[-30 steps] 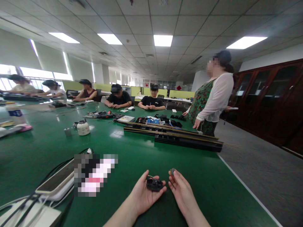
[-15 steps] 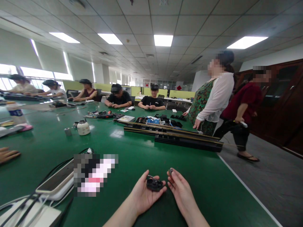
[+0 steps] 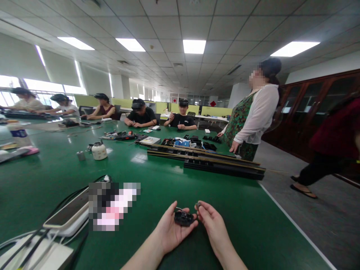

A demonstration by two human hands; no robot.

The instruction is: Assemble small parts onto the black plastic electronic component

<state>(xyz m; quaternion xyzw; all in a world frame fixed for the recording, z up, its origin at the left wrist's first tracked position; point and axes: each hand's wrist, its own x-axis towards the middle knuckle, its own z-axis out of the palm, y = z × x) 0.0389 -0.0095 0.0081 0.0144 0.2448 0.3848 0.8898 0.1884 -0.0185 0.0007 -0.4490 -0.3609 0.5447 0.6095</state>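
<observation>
Palm up, my left hand (image 3: 173,232) holds a small black part (image 3: 183,218) with a dark, uneven upper side, its fingers curled beneath. A thin light-coloured piece sticks out near the thumb. Just to the right, my right hand (image 3: 211,221) pinches a small grey piece (image 3: 198,204) between thumb and fingertips. That piece is beside the black part and slightly above it in the picture. Both hands are over the green table (image 3: 157,195).
Long black rails (image 3: 222,169) with thin brass-coloured rods lie across the table ahead. A phone (image 3: 67,210) with cables is at the left. Farther off are a white jar (image 3: 99,151), a grey cylinder (image 3: 81,155) and tools. Several people sit around; one stands at the right.
My right hand has moved slightly left, bringing the grey piece closer to the black part. At the far right a person in red has walked further right. The hand at the left edge is gone.
</observation>
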